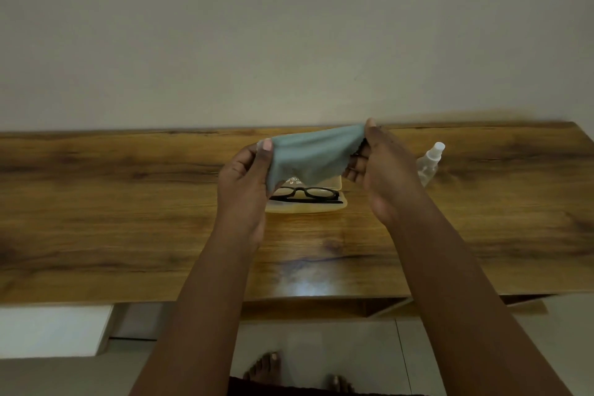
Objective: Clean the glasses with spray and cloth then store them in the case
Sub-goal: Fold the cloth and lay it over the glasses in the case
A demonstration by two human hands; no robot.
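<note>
Both hands, left [246,170] and right [376,167], pinch a grey-blue cloth [308,154] stretched between them. Below it, black glasses [305,193] lie in the open clear case [307,207]; its lid print is unreadable.

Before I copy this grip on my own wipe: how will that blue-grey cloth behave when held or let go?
The cloth looks floppy: it sags and creases between the left hand and right hand, which pinch its two ends. It is probably very light. If one end is released, it would likely drape onto the glasses in the open case.

Bare forearms, no sleeves; bare feet [263,370]
</note>
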